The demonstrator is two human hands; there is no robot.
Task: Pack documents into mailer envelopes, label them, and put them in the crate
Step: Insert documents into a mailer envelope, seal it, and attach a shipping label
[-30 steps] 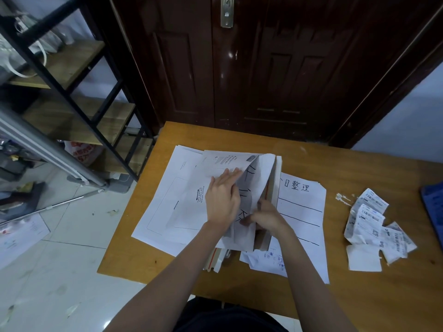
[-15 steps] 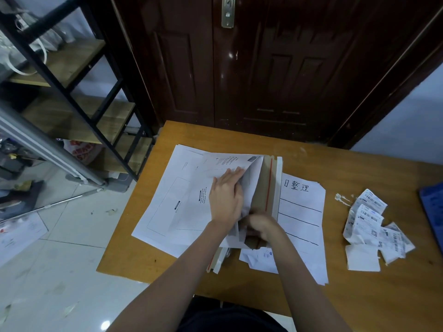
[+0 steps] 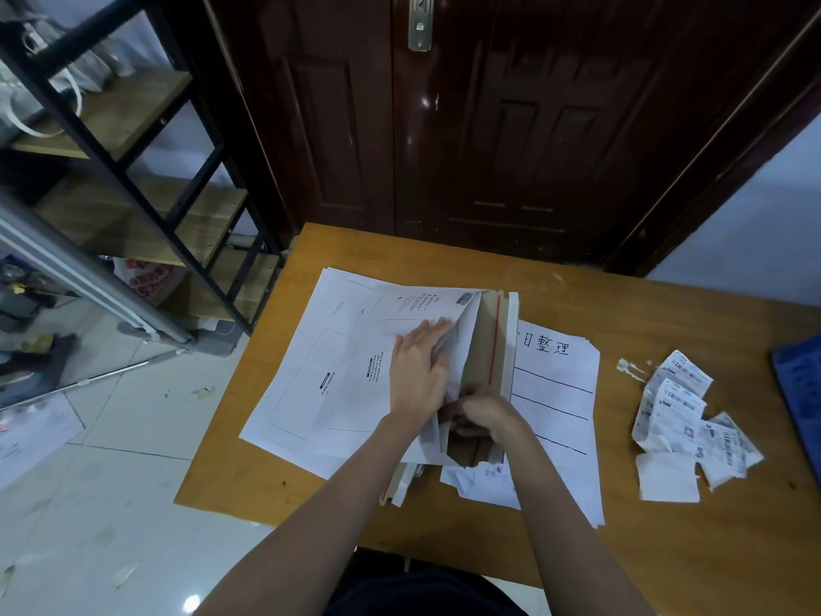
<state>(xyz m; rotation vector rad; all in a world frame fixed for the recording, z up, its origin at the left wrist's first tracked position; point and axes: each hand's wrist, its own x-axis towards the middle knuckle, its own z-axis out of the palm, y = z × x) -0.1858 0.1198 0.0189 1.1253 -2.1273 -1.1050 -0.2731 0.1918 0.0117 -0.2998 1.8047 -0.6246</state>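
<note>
Your right hand (image 3: 486, 415) lay nearest you, at the six o'clock end of the open mailer envelope (image 3: 484, 349). Its fingers were curled down into the envelope's mouth and apparently pinching the documents (image 3: 451, 349) there, though the knuckles covered the grip itself and you could not tell how much paper they held. Just beside it at nine o'clock, your left hand (image 3: 415, 371) lay flat, fingers straight and together, pressing the white front panel of the mailer against the table (image 3: 666, 549).

The long axis of the mailer ran from six to twelve o'clock, away from you, with its brown flap and red tear strip (image 3: 496, 340) standing along the three o'clock side. The documents lay inside the opening, running toward twelve o'clock from your right fingers, so any further insertion probably had to travel along that axis, with the right hand the one placed to do it. How deep the sheets already sat was hidden by the front panel.

More flat mailers (image 3: 320, 371) were spread beneath, toward nine o'clock, and a handwritten sheet (image 3: 555, 380) lay partly under the work at three o'clock. Farther toward three o'clock, well apart, sat a loose heap of printed labels (image 3: 684, 420). A blue object (image 3: 799, 393) was cut off at the frame's right edge; it could have been the crate, but too little showed to say. Beyond the table at twelve o'clock stood a dark door (image 3: 511, 126).
</note>
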